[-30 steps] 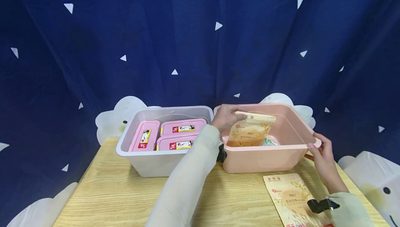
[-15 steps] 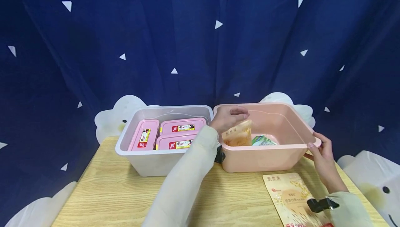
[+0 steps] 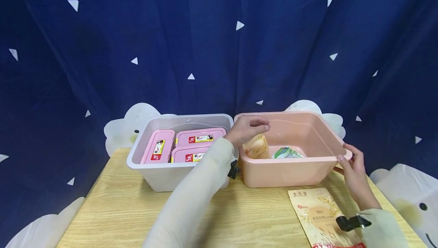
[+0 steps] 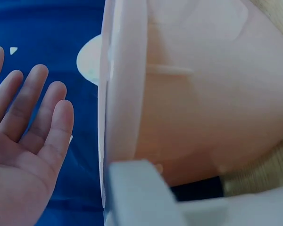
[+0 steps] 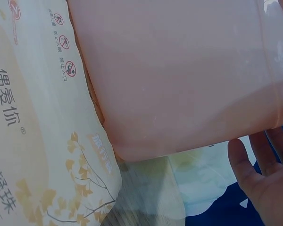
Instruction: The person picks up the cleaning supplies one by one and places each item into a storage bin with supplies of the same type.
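My left hand (image 3: pixel 243 130) hovers above the left end of the pink plastic bin (image 3: pixel 284 174) with its fingers loosely extended and nothing in them. The left wrist view has the same hand (image 4: pixel 26 136), palm showing, beside the bin's rim (image 4: pixel 125 84). Below it, inside the bin, a cream pouch (image 3: pixel 257 148) leans at the left end, and a green and white packet (image 3: pixel 286 153) lies on the floor of the bin. At the right end, my right hand (image 3: pixel 356 174) grips the bin's rim, thumb on top and fingers beneath. Another cream pouch (image 3: pixel 321 215) lies flat on the table near my right forearm.
A light grey bin (image 3: pixel 181 179) stands left of the pink one, holding several pink lidded boxes (image 3: pixel 200 137). Both bins sit on a wood-grain table (image 3: pixel 113 210). Behind hangs a dark blue curtain (image 3: pixel 164 43) with white triangles.
My left hand lowered the cream pouch into the pink bin's left end and let it go, then drew slightly left. The right hand has stayed on the rim.
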